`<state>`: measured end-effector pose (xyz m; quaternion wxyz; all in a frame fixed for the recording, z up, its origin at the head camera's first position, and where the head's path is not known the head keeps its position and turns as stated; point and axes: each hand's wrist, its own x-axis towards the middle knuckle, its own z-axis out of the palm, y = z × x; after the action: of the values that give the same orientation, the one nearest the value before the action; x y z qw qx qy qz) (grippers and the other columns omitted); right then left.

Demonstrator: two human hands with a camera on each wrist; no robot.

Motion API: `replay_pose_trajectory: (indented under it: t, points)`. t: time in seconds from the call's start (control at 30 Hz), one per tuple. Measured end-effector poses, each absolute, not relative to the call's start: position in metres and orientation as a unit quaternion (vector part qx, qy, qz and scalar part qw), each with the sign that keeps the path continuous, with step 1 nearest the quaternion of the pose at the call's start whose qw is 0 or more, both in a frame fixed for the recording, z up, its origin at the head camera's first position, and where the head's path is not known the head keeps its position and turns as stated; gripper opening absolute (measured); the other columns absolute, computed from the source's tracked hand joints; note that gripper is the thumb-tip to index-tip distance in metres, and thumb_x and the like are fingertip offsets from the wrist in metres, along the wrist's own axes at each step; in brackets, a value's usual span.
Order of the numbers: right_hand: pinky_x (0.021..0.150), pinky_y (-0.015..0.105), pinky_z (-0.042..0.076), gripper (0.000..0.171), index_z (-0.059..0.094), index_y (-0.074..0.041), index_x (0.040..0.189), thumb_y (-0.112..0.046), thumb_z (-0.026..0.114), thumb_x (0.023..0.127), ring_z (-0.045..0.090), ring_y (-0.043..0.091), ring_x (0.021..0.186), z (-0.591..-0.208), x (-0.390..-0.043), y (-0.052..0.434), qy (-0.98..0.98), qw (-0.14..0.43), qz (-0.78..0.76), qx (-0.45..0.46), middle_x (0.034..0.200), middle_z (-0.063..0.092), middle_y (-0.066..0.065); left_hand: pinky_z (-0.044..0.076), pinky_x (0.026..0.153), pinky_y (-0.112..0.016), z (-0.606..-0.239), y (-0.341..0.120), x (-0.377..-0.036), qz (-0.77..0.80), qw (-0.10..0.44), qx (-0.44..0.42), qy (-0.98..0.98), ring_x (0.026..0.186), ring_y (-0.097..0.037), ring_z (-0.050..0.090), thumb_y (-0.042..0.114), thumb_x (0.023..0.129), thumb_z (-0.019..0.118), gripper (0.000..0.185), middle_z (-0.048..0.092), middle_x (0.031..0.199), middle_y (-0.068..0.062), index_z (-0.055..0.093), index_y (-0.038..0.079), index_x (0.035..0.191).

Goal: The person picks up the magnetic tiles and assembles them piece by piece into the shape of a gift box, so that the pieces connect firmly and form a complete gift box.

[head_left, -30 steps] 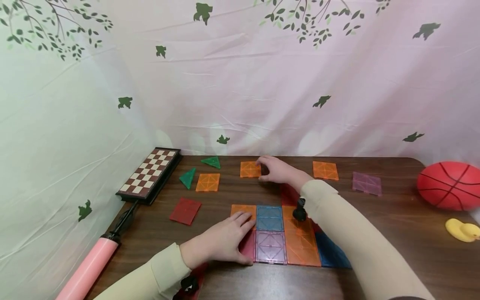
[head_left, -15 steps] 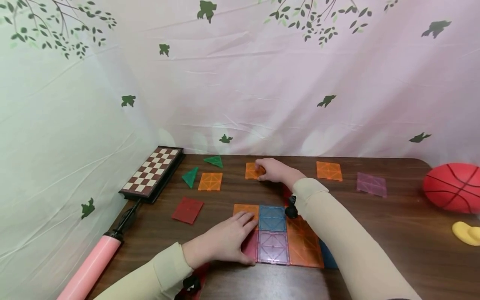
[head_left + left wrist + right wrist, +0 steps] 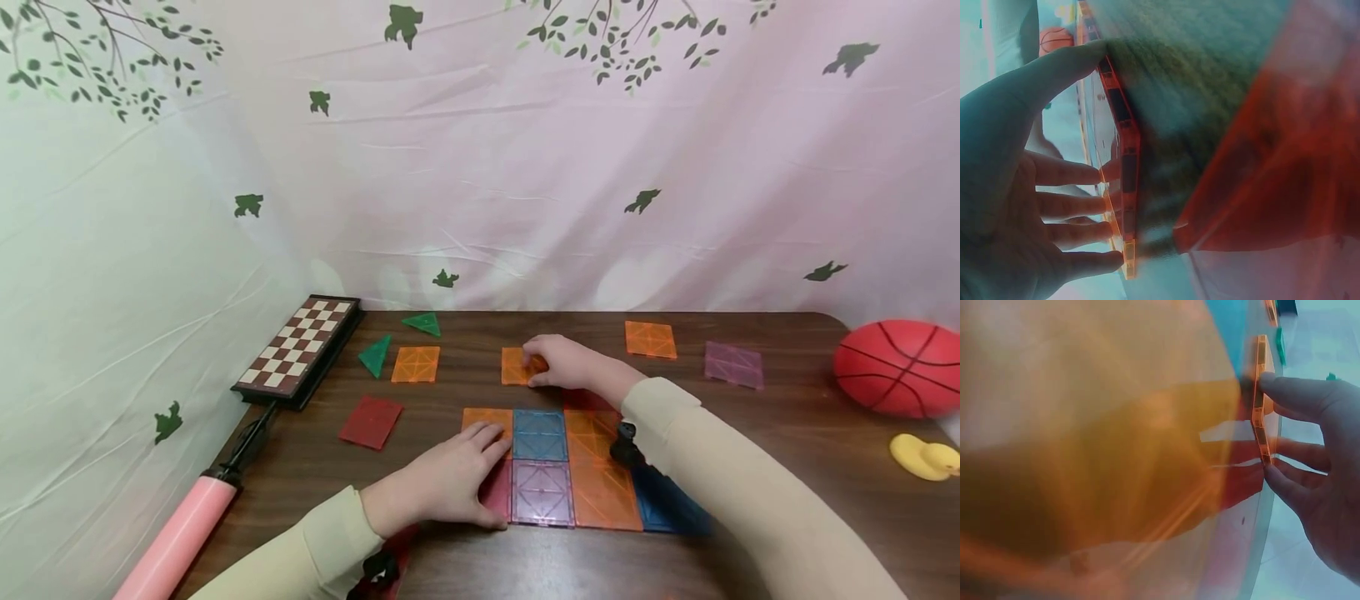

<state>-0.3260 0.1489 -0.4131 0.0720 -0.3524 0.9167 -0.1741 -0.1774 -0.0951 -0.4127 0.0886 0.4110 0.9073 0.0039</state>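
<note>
Pinching an orange tile (image 3: 517,365) on the counter (image 3: 787,433) just behind the tile mat (image 3: 558,467), the right hand (image 3: 566,362) could nudge that mat crooked if the left hand (image 3: 450,483), fingers flat on it, eases off

Home play corner, leaf-print sheet (image 3: 525,167), chessboard (image 3: 298,350), basketball (image 3: 896,368)

A folded chessboard (image 3: 297,347) is lying at the left edge of a dark wooden table (image 3: 810,433), with a pink air pump (image 3: 178,532) just in front of it. A red basketball (image 3: 897,367) and a yellow rubber duck (image 3: 925,459) are sitting at the right. A leaf-printed sheet (image 3: 480,167) is hanging behind.
</note>
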Motion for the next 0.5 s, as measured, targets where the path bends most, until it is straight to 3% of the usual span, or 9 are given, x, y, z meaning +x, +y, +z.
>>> replay_pose_trajectory:
  t: [0.2, 0.5]
  points:
    - [0.097, 0.048, 0.048, 0.019, 0.067, -0.013, 0.105, -0.021, 0.078, 0.092, 0.057, 0.032, 0.113, -0.412, -0.304, 0.159, 0.910, 0.070, -0.183, -0.366, 0.128, 0.060, 0.013, 0.035, 0.114, -0.036, -0.411, -0.095, -0.177, 0.000, 0.084, 0.413, 0.907, 0.142, -0.034, 0.041, 0.068, 0.082, 0.072, 0.097, 0.044, 0.154, -0.018, 0.048, 0.003, 0.151]
    - [0.099, 0.050, 0.048, 0.019, 0.064, -0.015, 0.108, -0.024, 0.075, 0.095, 0.052, 0.032, 0.115, -0.415, -0.284, 0.169, 0.905, 0.081, -0.186, -0.374, 0.130, 0.057, 0.013, 0.036, 0.114, -0.037, -0.412, -0.094, -0.176, 0.004, 0.088, 0.407, 0.909, 0.142, -0.034, 0.041, 0.067, 0.081, 0.073, 0.098, 0.044, 0.154, -0.018, 0.048, 0.003, 0.150]
